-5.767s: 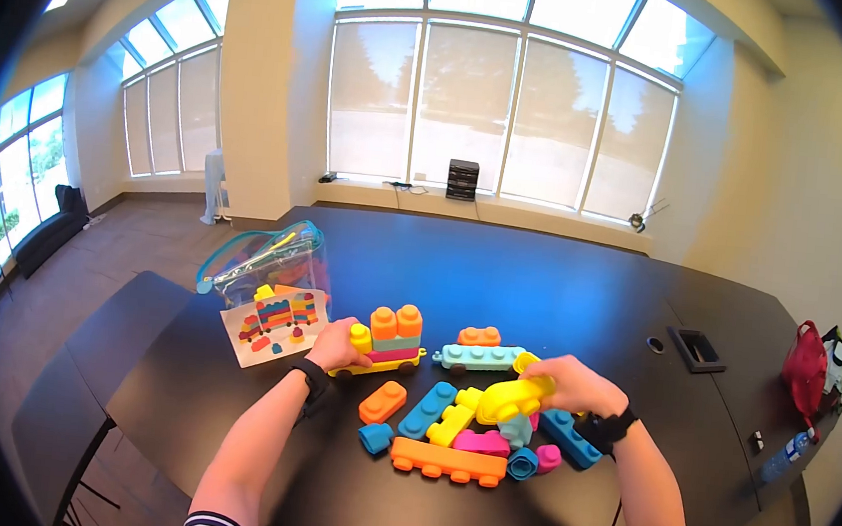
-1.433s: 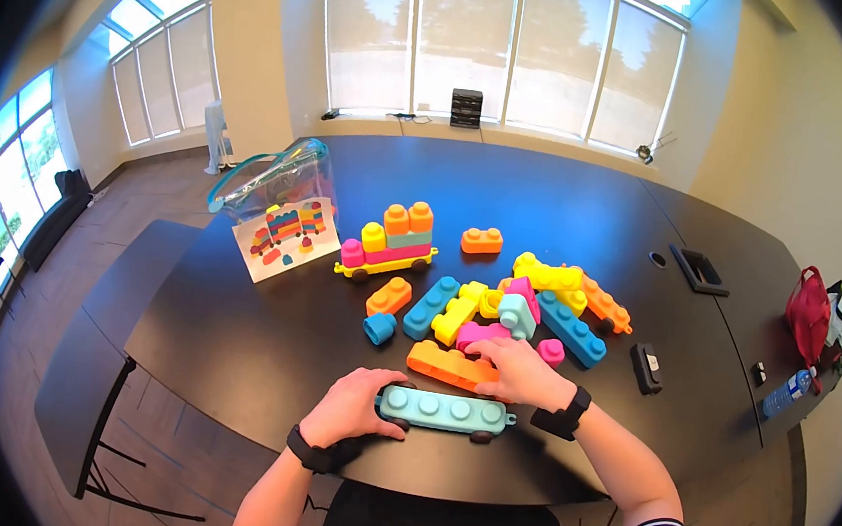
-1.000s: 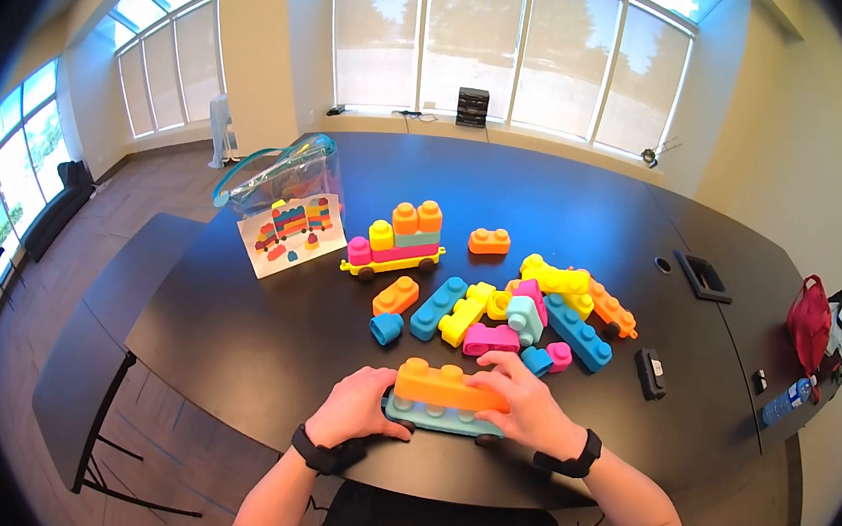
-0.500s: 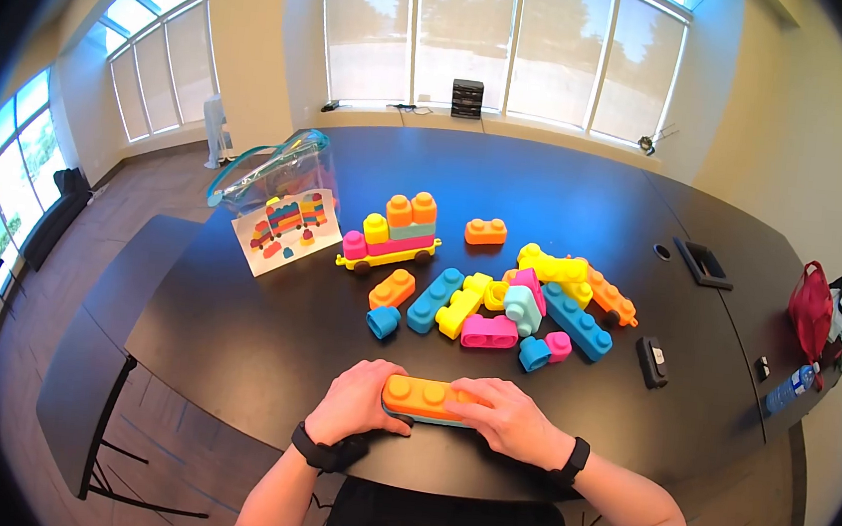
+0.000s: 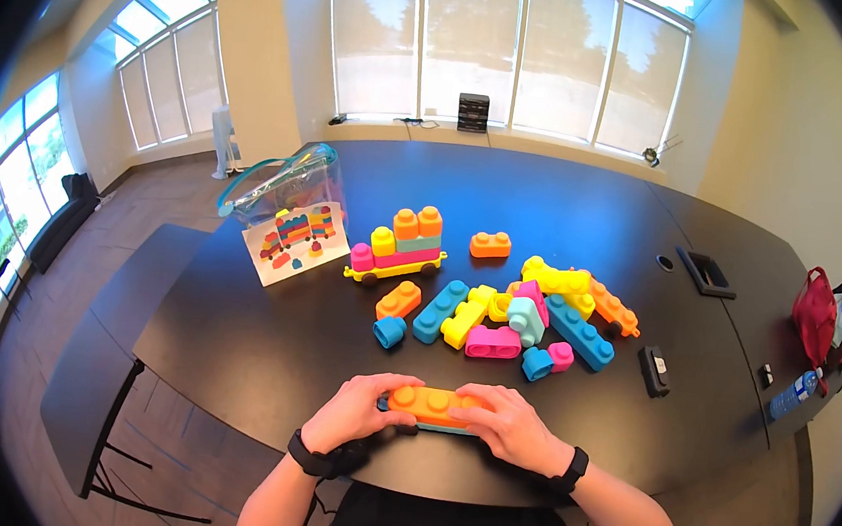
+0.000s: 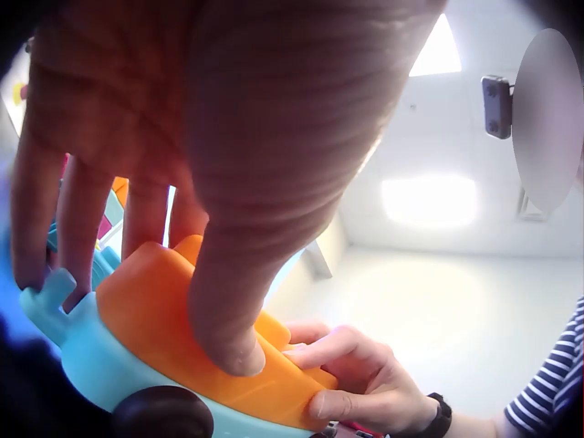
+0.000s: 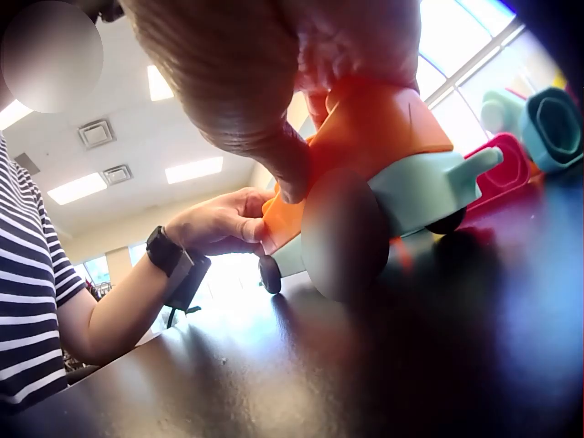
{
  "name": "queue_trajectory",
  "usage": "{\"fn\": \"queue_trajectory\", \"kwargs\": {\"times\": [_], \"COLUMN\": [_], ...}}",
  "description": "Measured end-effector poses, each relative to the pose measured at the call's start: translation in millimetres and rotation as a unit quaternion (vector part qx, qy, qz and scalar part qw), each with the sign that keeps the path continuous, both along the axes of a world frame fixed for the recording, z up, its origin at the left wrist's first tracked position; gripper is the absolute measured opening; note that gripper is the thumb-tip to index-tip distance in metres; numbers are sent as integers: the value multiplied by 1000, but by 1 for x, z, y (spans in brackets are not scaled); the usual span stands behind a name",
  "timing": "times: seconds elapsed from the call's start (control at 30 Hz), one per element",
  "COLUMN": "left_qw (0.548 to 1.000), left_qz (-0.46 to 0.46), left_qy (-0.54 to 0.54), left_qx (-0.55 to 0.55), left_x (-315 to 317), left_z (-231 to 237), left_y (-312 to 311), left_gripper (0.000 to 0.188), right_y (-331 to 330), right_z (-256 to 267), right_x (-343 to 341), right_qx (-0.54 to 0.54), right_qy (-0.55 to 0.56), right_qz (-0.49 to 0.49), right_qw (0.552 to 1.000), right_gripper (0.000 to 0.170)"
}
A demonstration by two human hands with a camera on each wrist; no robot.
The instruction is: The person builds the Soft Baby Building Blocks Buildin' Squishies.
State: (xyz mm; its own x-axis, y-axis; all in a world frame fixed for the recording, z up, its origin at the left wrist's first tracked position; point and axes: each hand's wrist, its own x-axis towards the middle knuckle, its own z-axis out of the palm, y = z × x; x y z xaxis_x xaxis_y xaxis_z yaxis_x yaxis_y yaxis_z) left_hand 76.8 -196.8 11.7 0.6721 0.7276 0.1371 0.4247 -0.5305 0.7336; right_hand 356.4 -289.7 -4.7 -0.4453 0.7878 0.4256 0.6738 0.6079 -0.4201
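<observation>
A long orange building block (image 5: pixel 437 402) sits on top of a light blue wheeled toy wagon (image 7: pixel 420 192) near the table's front edge. My left hand (image 5: pixel 358 415) grips the block's left end, its thumb pressed along the orange side in the left wrist view. At the other end my right hand (image 5: pixel 517 430) holds the block between thumb and fingers. Beneath the block, the wagon's dark wheel (image 6: pixel 164 415) and hitch (image 6: pixel 55 301) show in the left wrist view. The hands cover both ends of the block in the head view.
Behind the hands lie loose blocks, among them a blue one (image 5: pixel 440 311) and a magenta one (image 5: pixel 493 343). A loaded yellow wagon (image 5: pixel 395 269) stands farther back, beside a picture card (image 5: pixel 296 242) and clear bag (image 5: pixel 287 186). A black device (image 5: pixel 654 372) lies right.
Earlier the left hand was at the yellow wagon and the right held a yellow piece. The light blue wagon came forward; the right hand lifted the orange block onto it, now seated lower.
</observation>
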Motion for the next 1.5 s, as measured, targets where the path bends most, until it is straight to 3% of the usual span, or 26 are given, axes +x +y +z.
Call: {"fn": "queue_trajectory", "kwargs": {"times": [0.17, 0.27, 0.33, 0.4, 0.53, 0.6, 0.8, 0.9, 0.97, 1.03, 1.13, 1.27, 1.4, 1.5], "left_qw": [996, 997, 992, 980, 951, 939, 914, 957, 996, 962, 971, 994, 994, 995], "left_qz": [-25, -7, 113, 177, 143, 144, 186, 142, 50, -67, -86, -78, -80, -52], "left_qy": [65, -26, -46, 25, 143, 207, 248, 198, 34, -121, -98, -53, -73, -85], "left_qx": [62, 67, 44, 84, 232, 235, 261, 155, -68, -237, -203, -53, 26, 19], "left_x": [0, -7, -8, -3, 16, 30, 37, 23, 12, 4, -3, -6, 0, 0], "left_z": [8, 30, 34, 43, 15, 4, -29, 1, 20, 29, 32, 32, 32, 25], "left_y": [3, 25, 55, 75, 98, 99, 120, 106, 91, 73, 39, 17, 5, 2], "left_gripper": [63, 64, 70, 70, 68, 71, 66, 60, 55, 53, 56, 58, 51, 50], "right_y": [0, -2, -6, -8, -11, -10, -9, -10, -10, -9, -9, -10, -10, -10], "right_z": [8, 21, 21, 13, 8, 6, 5, 7, 7, 5, 7, 9, 11, 11], "right_x": [11, 21, 27, 32, 31, 31, 33, 33, 33, 32, 31, 30, 28, 28], "right_qx": [-30, -34, -56, -97, -145, -134, -140, -148, -150, -147, -157, -161, -163, -158], "right_qy": [9, 21, 50, 59, 62, 58, 46, 39, 41, 53, 56, 50, 48, 41], "right_qz": [10, -25, -42, -40, -54, -54, -51, -54, -55, -54, -56, -61, -64, -69], "right_qw": [999, 999, 996, 993, 986, 988, 988, 987, 986, 986, 984, 984, 983, 984], "right_gripper": [52, 60, 65, 61, 52, 52, 50, 49, 49, 51, 51, 51, 51, 51]}}
